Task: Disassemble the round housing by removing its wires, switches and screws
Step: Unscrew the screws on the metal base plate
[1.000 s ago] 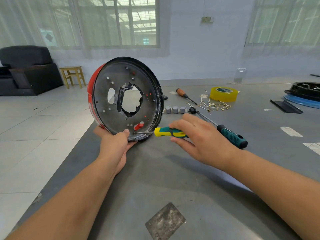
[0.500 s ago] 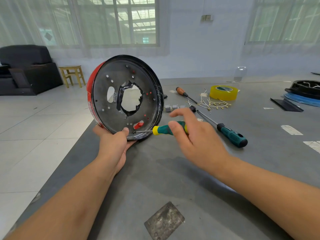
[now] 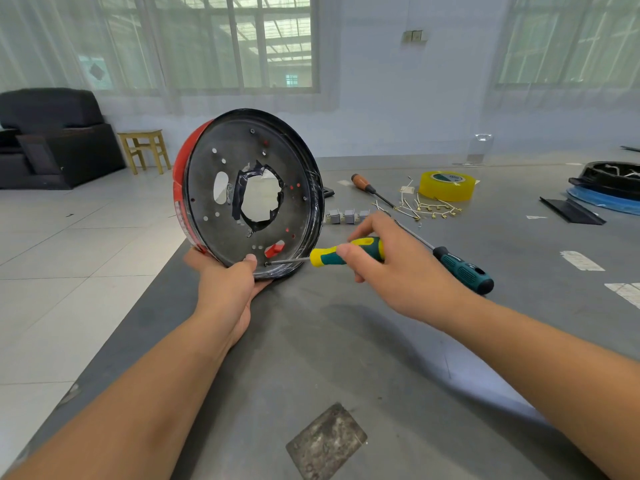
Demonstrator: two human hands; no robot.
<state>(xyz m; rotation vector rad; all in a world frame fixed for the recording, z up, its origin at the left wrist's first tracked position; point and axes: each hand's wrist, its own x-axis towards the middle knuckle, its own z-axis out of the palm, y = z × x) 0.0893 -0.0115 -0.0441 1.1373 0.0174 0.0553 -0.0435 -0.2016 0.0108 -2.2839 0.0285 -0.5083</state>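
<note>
Over the last second my right hand (image 3: 391,268) has shifted its fingers along the yellow-and-green screwdriver (image 3: 343,255), from lying over the handle to a fingertip pinch near the yellow collar, while the tip has stayed at the same spot on the housing. I read that as a re-grip between turns, so the screw is probably only partly out and more twisting is needed

The round housing (image 3: 249,192) stands on edge at the near-left corner of the surface (image 3: 346,341), its dark perforated face turned toward me, with the red shell behind. My left hand (image 3: 227,289) cups its lower rim from below, thumb pressed on the face, holding it upright. The screw (image 3: 266,263) sits just beside that thumb, near the bottom rim, and the shaft runs from it rightward into my right grip, which is closed on the handle

Behind lie small grey switches (image 3: 349,216), brass-tipped wires (image 3: 426,207), a roll of yellow tape (image 3: 446,186), an orange-handled screwdriver (image 3: 369,188) and a long teal-handled screwdriver (image 3: 460,270)
</note>
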